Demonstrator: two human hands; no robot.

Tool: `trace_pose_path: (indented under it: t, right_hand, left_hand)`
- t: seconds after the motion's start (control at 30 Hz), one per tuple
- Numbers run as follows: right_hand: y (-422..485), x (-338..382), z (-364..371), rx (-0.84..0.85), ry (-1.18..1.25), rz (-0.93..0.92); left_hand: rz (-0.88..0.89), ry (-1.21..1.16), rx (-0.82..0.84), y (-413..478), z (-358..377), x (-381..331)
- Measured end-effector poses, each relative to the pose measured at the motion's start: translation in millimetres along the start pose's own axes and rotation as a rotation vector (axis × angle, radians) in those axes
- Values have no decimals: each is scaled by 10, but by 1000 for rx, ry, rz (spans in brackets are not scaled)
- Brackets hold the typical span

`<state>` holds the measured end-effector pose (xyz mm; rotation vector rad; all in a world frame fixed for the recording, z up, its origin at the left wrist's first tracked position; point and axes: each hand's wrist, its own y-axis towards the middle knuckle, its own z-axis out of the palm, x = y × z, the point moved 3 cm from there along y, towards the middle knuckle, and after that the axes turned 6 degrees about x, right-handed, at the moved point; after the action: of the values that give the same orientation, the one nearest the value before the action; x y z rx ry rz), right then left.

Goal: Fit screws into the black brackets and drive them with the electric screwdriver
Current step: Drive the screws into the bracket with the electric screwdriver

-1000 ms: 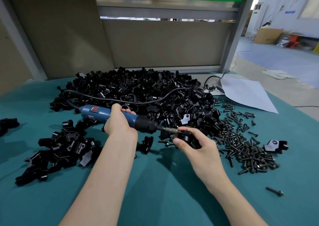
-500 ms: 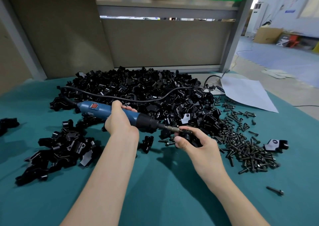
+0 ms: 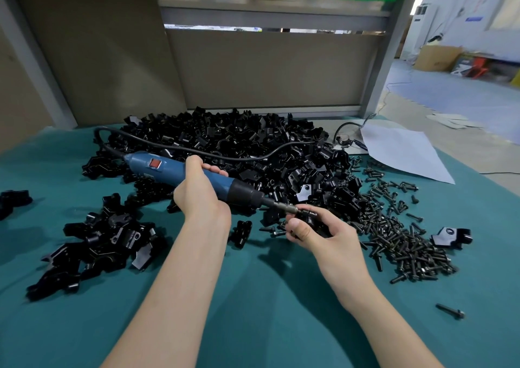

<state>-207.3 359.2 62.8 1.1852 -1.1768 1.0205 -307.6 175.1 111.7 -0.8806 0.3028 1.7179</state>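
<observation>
My left hand grips the blue electric screwdriver around its middle, the tool lying nearly level and pointing right. Its metal bit meets a black bracket that my right hand holds with curled fingers and thumb just above the teal table. The screw under the bit is mostly hidden by my fingers. A big heap of black brackets lies behind, and a spread of dark screws lies to the right.
A smaller cluster of brackets lies at the left, with one bracket at the right and one at the far left edge. The tool's black cord runs over the heap. White paper lies back right. A lone screw lies front right.
Both hands and the screwdriver have stayed almost in place; the tool's rear end has tipped up slightly and the bit remains against the bracket.
</observation>
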Motion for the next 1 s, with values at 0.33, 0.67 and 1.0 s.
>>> trace_pose_path:
  t: [0.33, 0.67, 1.0]
  right_hand:
    - [10, -29, 7, 10, 72, 24]
    - [10, -5, 17, -4, 146, 42]
    - [16, 1, 19, 7, 164, 67]
  left_hand:
    - [12, -5, 4, -4, 5, 6]
    - [1, -3, 4, -4, -3, 28]
    - [-3, 10, -16, -16, -9, 45]
